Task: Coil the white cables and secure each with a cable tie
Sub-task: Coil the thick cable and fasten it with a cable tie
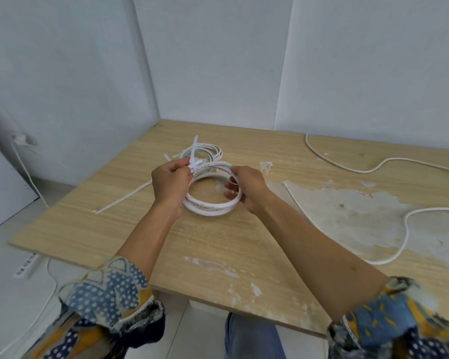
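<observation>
Just above the table [166,242] we hold the white coil [213,207]. Our right hand [246,189] grips the coil's right side, and our left hand [170,183] pinches the cable tie [194,165] at the coil's far-left rim. We should bunch the loops tight, then pull the tail snug. Another coil [210,151] lies just beyond the coil

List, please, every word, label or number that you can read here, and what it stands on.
No text can be read.
Faint dark marks on the coiled white cable, which the right hand grips while the left hand pinches its cable tie: too blurred to read.
</observation>
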